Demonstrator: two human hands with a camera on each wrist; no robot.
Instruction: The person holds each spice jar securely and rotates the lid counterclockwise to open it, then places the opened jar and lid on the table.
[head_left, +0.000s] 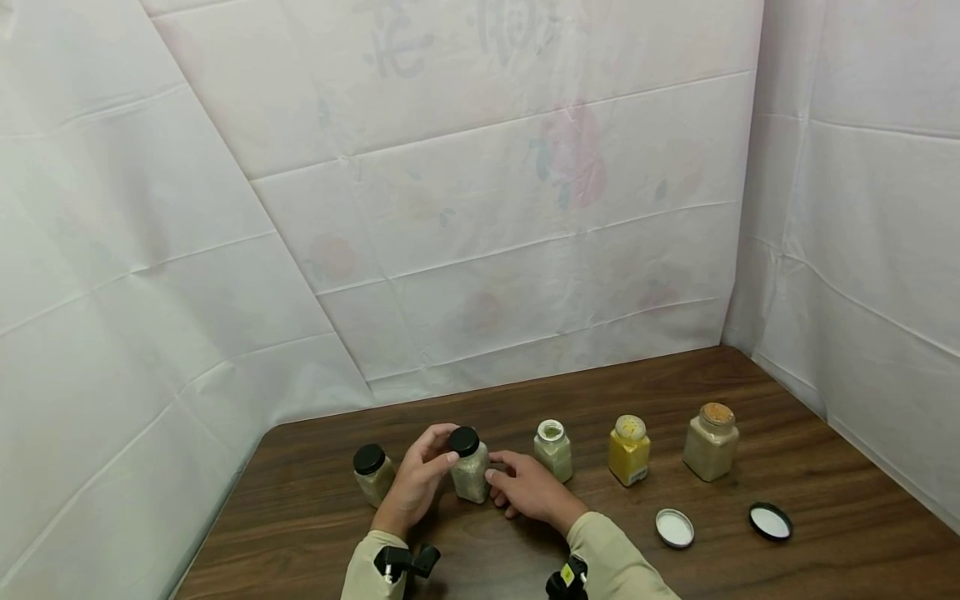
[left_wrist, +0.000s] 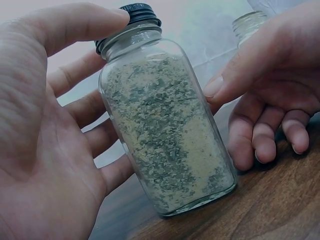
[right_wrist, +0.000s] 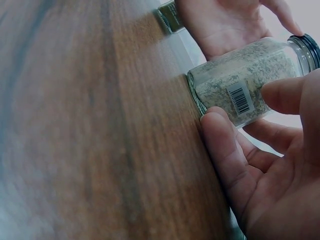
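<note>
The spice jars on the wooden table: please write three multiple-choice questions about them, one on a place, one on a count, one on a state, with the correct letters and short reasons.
1. Where do the two loose lids lie?
A. on the table, right of the hands
B. on top of two jars
C. left of all the jars

2. How many jars stand on the table?
A. three
B. five
C. seven

3. In what state is the jar between the hands?
A. open and empty
B. lying on its side
C. upright, capped with a black lid

Answers:
1 A: both loose lids rest on the table, to the right.
2 B: five jars stand in one row.
3 C: the jar stands upright with its black lid on, the left hand touching the lid, the right hand at its side.
</note>
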